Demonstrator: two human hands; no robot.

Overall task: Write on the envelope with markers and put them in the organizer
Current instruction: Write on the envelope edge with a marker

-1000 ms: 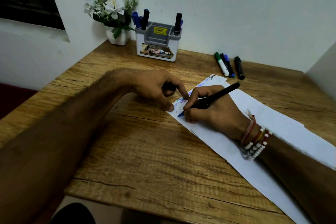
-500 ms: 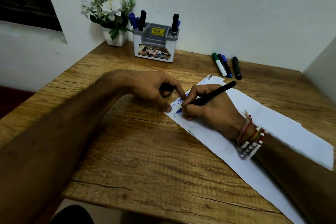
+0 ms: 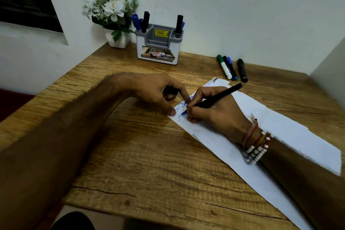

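- One wooden table (image 3: 141, 164) is seen, set into a corner of white wall.
- One long white envelope (image 3: 291, 136) is laid slantwise across the right half of the table; blue handwriting is visible at its far left end.
- One black marker (image 3: 218, 97) is gripped in the right hand (image 3: 214, 114); the fingers are closed round the barrel and the blue tip is pressed to the envelope near its left edge.
- The heel of the right hand is rested on the envelope. Several bracelets (image 3: 255, 145), some of white beads, are worn at that wrist.
- The left hand (image 3: 158, 91) is placed just beside the right: thumb and forefinger are pressed down on the envelope's left end, and the other fingers are curled in. Something dark seems to be tucked under those curled fingers, but what it is cannot be made out.
- One white and grey organizer (image 3: 157, 50) is stood at the back against the wall, with a yellow price sticker inside and a label on the front.
- At least three markers are counted in its left compartment (image 3: 141, 22) and two in its right compartment (image 3: 179, 26); all are upright, caps up.
- Four loose markers (image 3: 231, 68) are laid side by side on the table near the back wall, well apart from the organizer: one green-capped with a white body, two dark or blue, one black.
- One small white pot of white flowers (image 3: 112, 13) is stood just left of the organizer.
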